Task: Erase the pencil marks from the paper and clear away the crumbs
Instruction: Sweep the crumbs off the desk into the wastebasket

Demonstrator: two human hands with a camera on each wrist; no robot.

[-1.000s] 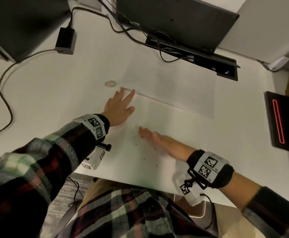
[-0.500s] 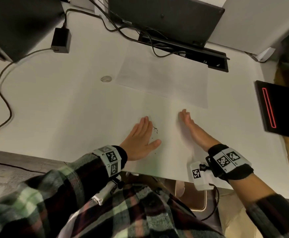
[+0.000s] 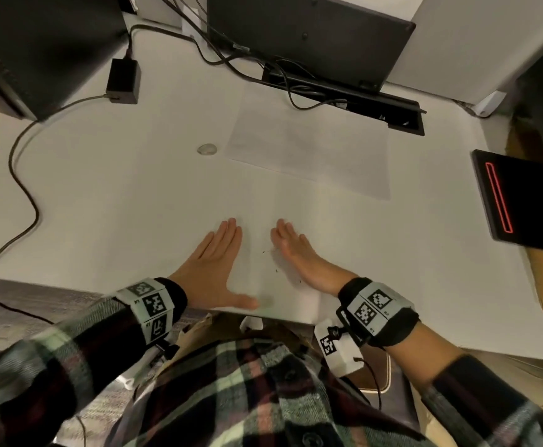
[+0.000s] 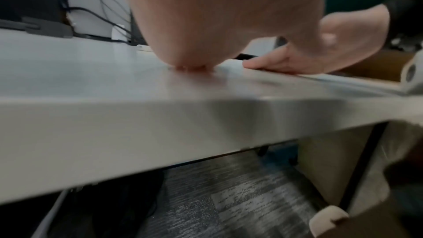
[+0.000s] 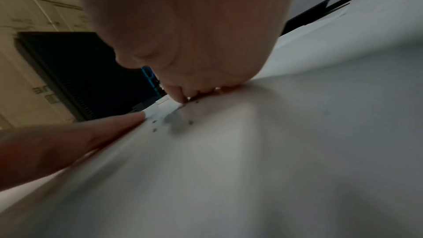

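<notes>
A white sheet of paper [image 3: 296, 208] lies on the white desk [image 3: 102, 204] and reaches its near edge. My left hand [image 3: 218, 256] presses flat on the sheet, fingers straight and together, thumb along the desk's edge. My right hand [image 3: 296, 253] stands on its little-finger side just to the right, fingers straight. A few dark eraser crumbs [image 3: 267, 252] lie between the two hands, and the right wrist view shows the crumbs [image 5: 190, 122] beside the palm. A small pale oval eraser [image 3: 207, 149] rests farther back on the desk. I see no pencil marks.
A second greyish sheet [image 3: 308, 146] lies behind the first. At the back are a black monitor [image 3: 305, 33], a cable tray [image 3: 402, 114], cables and a power adaptor [image 3: 123, 82]. A black device with a red line [image 3: 518, 201] sits at the right.
My left hand slid from the sheet's far left corner back to the near edge. My right hand swung out to the right, then came in beside the left, crumbs now between them.
</notes>
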